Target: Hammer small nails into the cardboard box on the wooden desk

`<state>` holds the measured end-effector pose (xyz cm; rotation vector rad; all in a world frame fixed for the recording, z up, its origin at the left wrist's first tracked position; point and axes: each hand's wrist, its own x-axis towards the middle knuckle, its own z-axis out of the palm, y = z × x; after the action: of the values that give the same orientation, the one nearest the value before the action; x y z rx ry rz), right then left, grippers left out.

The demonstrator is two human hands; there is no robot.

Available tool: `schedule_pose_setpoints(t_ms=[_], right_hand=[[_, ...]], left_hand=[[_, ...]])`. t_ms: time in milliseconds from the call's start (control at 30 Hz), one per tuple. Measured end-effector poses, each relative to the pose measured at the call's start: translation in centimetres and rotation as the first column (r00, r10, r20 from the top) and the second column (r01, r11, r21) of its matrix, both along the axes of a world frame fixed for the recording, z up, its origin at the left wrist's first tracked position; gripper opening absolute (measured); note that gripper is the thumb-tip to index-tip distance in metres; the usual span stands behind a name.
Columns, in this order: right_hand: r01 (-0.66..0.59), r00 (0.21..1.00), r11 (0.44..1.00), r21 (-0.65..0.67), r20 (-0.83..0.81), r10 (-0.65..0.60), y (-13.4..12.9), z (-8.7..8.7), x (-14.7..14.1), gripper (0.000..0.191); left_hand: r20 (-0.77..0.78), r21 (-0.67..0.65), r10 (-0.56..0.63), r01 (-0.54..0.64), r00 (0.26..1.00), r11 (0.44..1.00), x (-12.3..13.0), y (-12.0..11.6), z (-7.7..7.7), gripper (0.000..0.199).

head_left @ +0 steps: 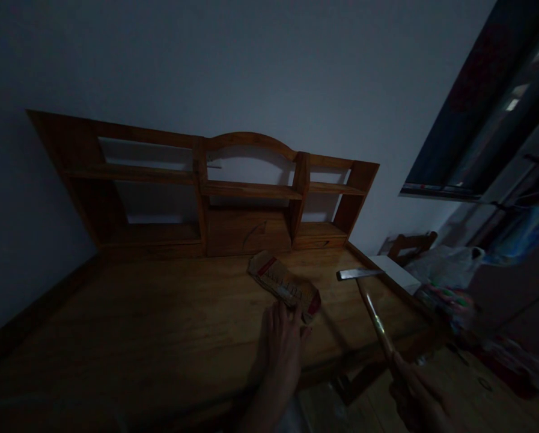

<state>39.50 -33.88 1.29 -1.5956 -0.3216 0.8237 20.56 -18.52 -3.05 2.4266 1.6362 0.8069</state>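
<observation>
In the dim head view, my right hand (417,391) is wrapped round the wooden handle of a hammer (377,319). Its metal head is raised over the right part of the desk. My left hand (285,337) reaches forward with stretched fingers, the tips touching the near edge of a flat brown piece (285,282). This piece looks like cardboard or a paper packet, with red patches at both ends and a row of dark marks along it. It lies slantwise on the wooden desk (174,319); poor light hides its exact kind.
A wooden shelf unit (251,191) with small drawers stands along the desk's back edge against the wall. Right of the desk are a white box (395,272), a chair back (413,242) and a plastic bag (444,264). A dark window (467,132) is at upper right.
</observation>
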Motion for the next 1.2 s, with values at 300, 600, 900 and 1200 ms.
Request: schedule_pose_setpoints(t_ms=[300,600,900,1200], right_hand=[[-0.247,0.951,0.967,0.064,0.209,0.230,4.9,2.5,2.0,0.041],[-0.345,0.909,0.938,0.028,0.258,0.327,7.8,3.4,4.3,0.042],[-0.421,0.854,0.903,-0.085,0.300,0.426,13.8,1.4,7.0,0.040],[-0.500,0.820,0.859,-0.112,0.257,0.511,17.1,-1.1,9.4,0.036]], left_hand=[[0.009,-0.014,-0.256,0.256,0.967,0.967,-0.6,0.5,1.0,0.050],[-0.021,0.047,-0.409,0.410,0.912,0.911,2.2,0.7,1.0,0.043],[-0.024,-0.001,-0.417,0.417,0.909,0.909,5.5,1.5,1.9,0.044],[0.023,-0.011,-0.417,0.418,0.908,0.909,7.2,3.1,0.6,0.048]])
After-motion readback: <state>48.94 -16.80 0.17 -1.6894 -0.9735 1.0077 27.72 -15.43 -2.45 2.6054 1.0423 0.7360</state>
